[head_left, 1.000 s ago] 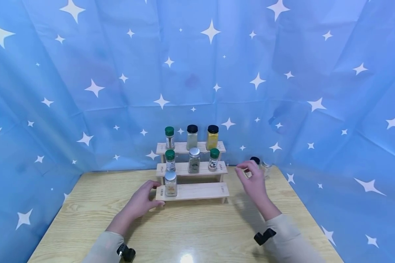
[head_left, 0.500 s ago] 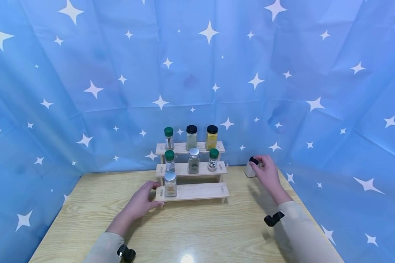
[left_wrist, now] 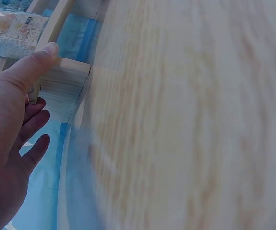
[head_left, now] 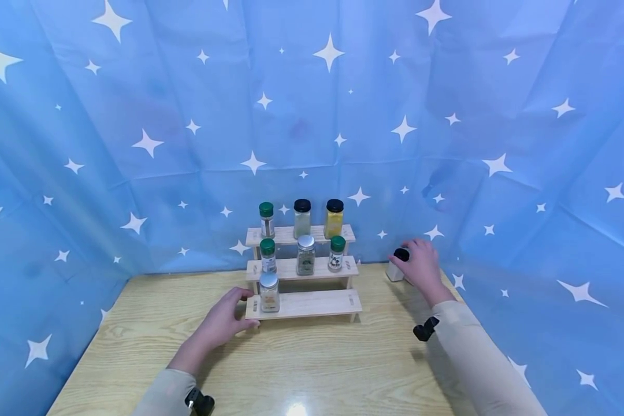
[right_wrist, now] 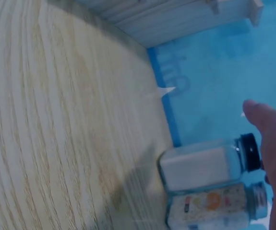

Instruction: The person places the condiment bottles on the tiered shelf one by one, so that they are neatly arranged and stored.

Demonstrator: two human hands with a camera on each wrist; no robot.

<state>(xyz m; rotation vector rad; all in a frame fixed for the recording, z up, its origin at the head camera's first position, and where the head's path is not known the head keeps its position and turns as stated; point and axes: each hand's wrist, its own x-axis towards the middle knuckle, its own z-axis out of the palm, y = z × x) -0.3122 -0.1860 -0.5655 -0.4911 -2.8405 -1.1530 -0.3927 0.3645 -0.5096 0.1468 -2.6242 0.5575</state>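
My left hand (head_left: 227, 319) grips the left end of a three-tier wooden spice rack (head_left: 312, 303) at its lowest shelf. In the left wrist view the thumb (left_wrist: 45, 51) lies along the board's edge, with the fingers on its other side. My right hand (head_left: 421, 267) is at two spice jars at the back right. A black-capped jar (right_wrist: 200, 165) of pale powder stands beside a silver-capped jar (right_wrist: 214, 206), mostly hidden by the hand in the head view. The right thumb (right_wrist: 260, 115) is stretched out, apart from the black cap; the other fingers are hidden.
On the lowest shelf's left end stands a silver-capped jar (head_left: 270, 293). Above it are green-capped (head_left: 268, 256) and silver-capped jars (head_left: 305, 255) on the middle shelf. The top shelf bears a yellow-filled jar (head_left: 334, 219) and others. A starry blue curtain (head_left: 312, 115) encloses the wooden table (head_left: 291, 370).
My right hand has moved right and back to the jars at the back right, now covering the silver-capped one in the head view. The left hand has stayed on the rack.
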